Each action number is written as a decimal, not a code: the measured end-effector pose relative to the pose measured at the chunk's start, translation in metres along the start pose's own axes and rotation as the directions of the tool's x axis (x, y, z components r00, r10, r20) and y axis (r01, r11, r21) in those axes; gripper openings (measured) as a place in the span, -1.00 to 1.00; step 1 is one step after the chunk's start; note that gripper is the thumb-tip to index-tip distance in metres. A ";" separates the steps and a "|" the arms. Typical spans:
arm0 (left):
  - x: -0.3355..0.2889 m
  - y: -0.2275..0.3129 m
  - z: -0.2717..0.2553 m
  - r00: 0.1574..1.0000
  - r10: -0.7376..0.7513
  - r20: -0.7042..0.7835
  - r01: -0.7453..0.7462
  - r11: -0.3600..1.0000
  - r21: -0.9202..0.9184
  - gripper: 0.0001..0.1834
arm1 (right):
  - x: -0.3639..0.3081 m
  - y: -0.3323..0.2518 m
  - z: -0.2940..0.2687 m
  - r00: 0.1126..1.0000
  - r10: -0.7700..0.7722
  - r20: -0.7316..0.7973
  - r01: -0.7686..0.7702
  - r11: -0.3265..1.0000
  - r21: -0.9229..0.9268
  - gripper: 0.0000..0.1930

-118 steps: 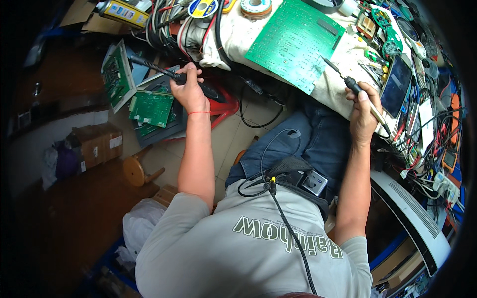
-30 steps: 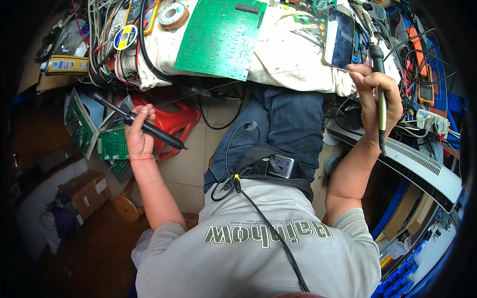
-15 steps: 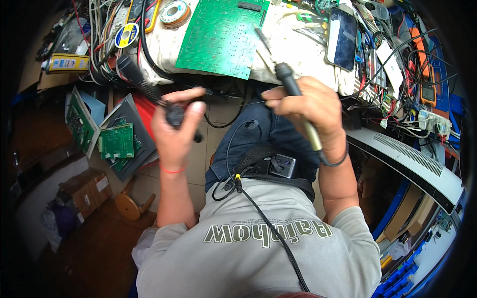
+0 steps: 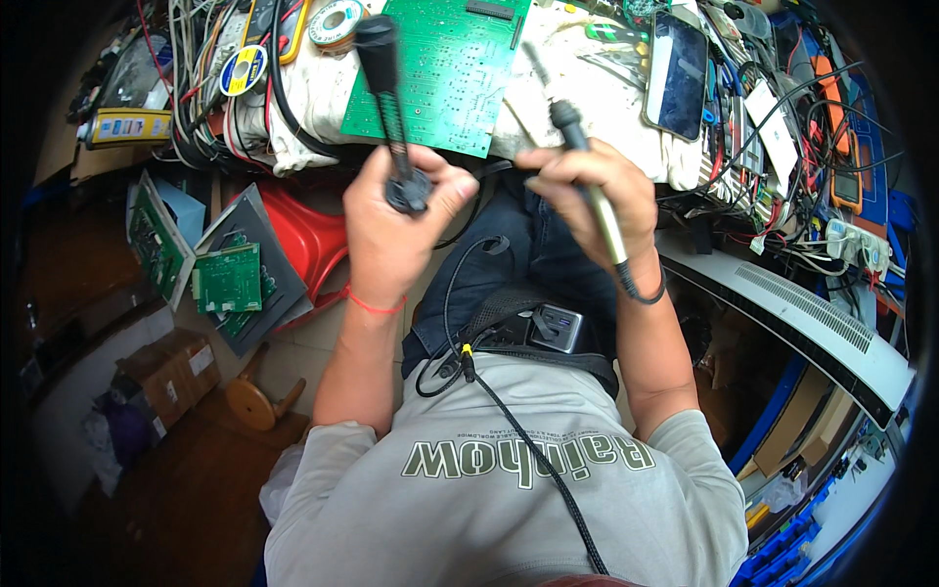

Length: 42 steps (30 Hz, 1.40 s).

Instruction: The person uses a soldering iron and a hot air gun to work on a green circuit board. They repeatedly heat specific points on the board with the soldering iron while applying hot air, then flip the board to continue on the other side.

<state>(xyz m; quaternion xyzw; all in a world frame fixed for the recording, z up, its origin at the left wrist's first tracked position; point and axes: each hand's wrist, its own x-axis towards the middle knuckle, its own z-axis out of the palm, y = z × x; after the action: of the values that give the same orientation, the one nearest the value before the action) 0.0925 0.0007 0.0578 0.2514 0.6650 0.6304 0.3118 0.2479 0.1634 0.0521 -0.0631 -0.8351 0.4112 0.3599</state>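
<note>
My left hand [image 4: 391, 220] is closed round a black tool with a wide end and a ribbed, spring-like shaft [image 4: 391, 117]. It stands upward, its wide end overlapping the lower left of a green circuit board [image 4: 445, 83] in view; I cannot tell its exact kind. In my right hand [image 4: 611, 201] is a soldering iron [image 4: 602, 220], its black collar above the fingers and its metal tip angled up toward the board's right side. The iron's cord runs down by my wrist. Both hands are above my lap, at the near edge of the cloth-covered bench [image 4: 548, 142].
A phone [image 4: 675, 78], tweezers-like tools and tangled cables lie at the right. Solder spools [image 4: 337, 22], a yellow multimeter [image 4: 284, 24] and thick black cables crowd the left. Below left are a red stool [image 4: 308, 235] and more circuit boards [image 4: 230, 279]. A white panel [image 4: 797, 313] stands right.
My left hand has moved right and up, and its black tool has swung from leaning left to nearly upright. The right hand with the soldering iron has shifted slightly left.
</note>
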 end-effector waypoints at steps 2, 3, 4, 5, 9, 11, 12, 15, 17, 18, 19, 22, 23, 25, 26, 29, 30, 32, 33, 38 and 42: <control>0.012 -0.006 -0.006 0.986 0.066 -0.151 -0.056 0.996 0.069 -0.71 | -0.005 0.003 0.004 0.971 0.163 -0.173 -0.093 0.931 0.354 -0.59; 0.019 -0.008 -0.011 0.974 0.102 -0.202 -0.070 0.984 0.161 -0.70 | -0.004 0.008 0.003 0.960 0.206 -0.191 -0.124 0.921 0.368 -0.39; 0.025 -0.011 -0.012 0.963 0.106 -0.247 -0.062 0.982 0.177 -0.70 | -0.005 0.011 0.004 0.945 0.262 -0.194 -0.161 0.893 0.421 -0.31; 0.029 -0.014 -0.012 0.958 0.152 -0.243 -0.105 0.975 0.196 -0.70 | -0.006 0.015 0.004 0.930 0.315 -0.187 -0.200 0.864 0.462 -0.24; 0.039 -0.021 -0.004 0.950 0.221 -0.220 -0.147 0.939 0.310 -0.69 | -0.007 0.027 0.010 0.918 0.337 -0.210 -0.270 0.918 0.291 -0.34; 0.041 -0.024 0.001 0.935 0.291 -0.203 -0.203 0.908 0.366 -0.70 | -0.008 0.031 0.013 0.911 0.352 -0.215 -0.283 0.913 0.293 -0.46; 0.044 -0.026 0.003 0.930 0.292 -0.221 -0.190 0.901 0.391 -0.69 | -0.008 0.034 0.012 0.906 0.367 -0.209 -0.298 0.906 0.301 -0.49; 0.053 -0.030 0.005 0.901 0.368 -0.231 -0.233 0.857 0.459 -0.69 | -0.011 0.036 0.013 0.885 0.432 -0.174 -0.369 0.879 0.303 -0.58; 0.056 -0.032 0.005 0.904 0.365 -0.222 -0.203 0.824 0.529 -0.70 | -0.015 0.035 0.014 0.874 0.454 -0.173 -0.381 0.862 0.335 -0.62; 0.057 -0.033 0.005 0.895 0.390 -0.214 -0.226 0.814 0.536 -0.70 | -0.018 0.034 0.016 0.877 0.444 -0.181 -0.369 0.866 0.339 -0.66; 0.058 -0.034 0.006 0.893 0.398 -0.212 -0.232 0.808 0.542 -0.71 | -0.021 0.033 0.017 0.880 0.440 -0.178 -0.370 0.871 0.324 -0.65; 0.059 -0.034 0.008 0.890 0.403 -0.211 -0.232 0.800 0.553 -0.71 | -0.028 0.028 0.020 0.889 0.424 -0.174 -0.366 0.885 0.289 -0.67; 0.059 -0.033 0.008 0.891 0.403 -0.212 -0.229 0.799 0.556 -0.71 | -0.028 0.028 0.019 0.888 0.424 -0.177 -0.372 0.890 0.263 -0.67; 0.060 -0.033 0.009 0.893 0.401 -0.206 -0.233 0.802 0.550 -0.72 | -0.025 0.028 0.018 0.888 0.421 -0.183 -0.383 0.899 0.212 -0.68; 0.060 -0.033 0.010 0.894 0.400 -0.203 -0.235 0.804 0.547 -0.72 | -0.022 0.031 0.018 0.874 0.437 -0.213 -0.372 0.883 0.285 -0.73; 0.061 -0.033 0.010 0.908 0.364 -0.208 -0.214 0.829 0.517 -0.71 | -0.005 0.042 0.008 0.841 0.491 -0.227 -0.388 0.841 0.378 -0.69; 0.061 -0.033 0.010 0.908 0.362 -0.210 -0.224 0.844 0.487 -0.71 | 0.001 0.047 0.004 0.816 0.541 -0.204 -0.433 0.805 0.405 -0.65; 0.061 -0.034 0.010 0.912 0.348 -0.216 -0.236 0.877 0.417 -0.71 | 0.014 0.059 0.001 0.771 0.617 -0.155 -0.438 0.691 0.575 -0.63; 0.061 -0.035 0.010 0.914 0.344 -0.215 -0.227 0.873 0.431 -0.71 | 0.019 0.063 0.000 0.752 0.650 -0.109 -0.412 0.593 0.692 -0.63; 0.062 -0.036 0.009 0.926 0.302 -0.225 -0.182 0.882 0.435 -0.70 | 0.022 0.076 -0.004 0.775 0.615 -0.144 -0.401 0.656 0.640 -0.66; 0.063 -0.039 0.009 0.921 0.317 -0.225 -0.187 0.869 0.459 -0.70 | 0.016 0.080 -0.006 0.807 0.577 -0.125 -0.407 0.697 0.590 -0.75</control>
<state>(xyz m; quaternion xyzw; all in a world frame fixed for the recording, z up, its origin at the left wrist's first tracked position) 0.0586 0.0494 0.0130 0.3029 0.7866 0.5346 0.0608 0.2250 0.2255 0.0047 -0.2455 -0.5720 0.6948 0.3603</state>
